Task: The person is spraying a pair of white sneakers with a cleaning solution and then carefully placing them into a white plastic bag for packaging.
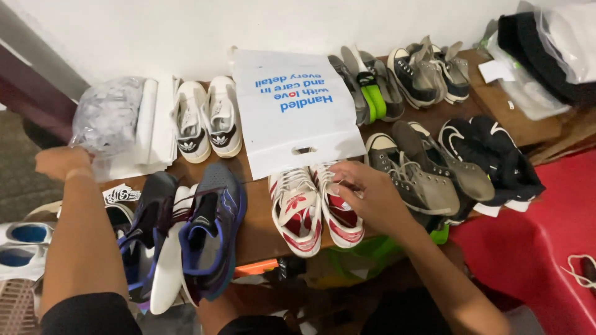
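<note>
Right hand fingers grip red-white shoe tongue; left hand closed on plastic bag. Advise lifting shoe squarely.

table front edge: 2 sneakers left, 2 trainers middle under right hand | bag behind trainers | 2 low shoes back left | left hand on wrapped bundle, left edge | high-tops right
</note>
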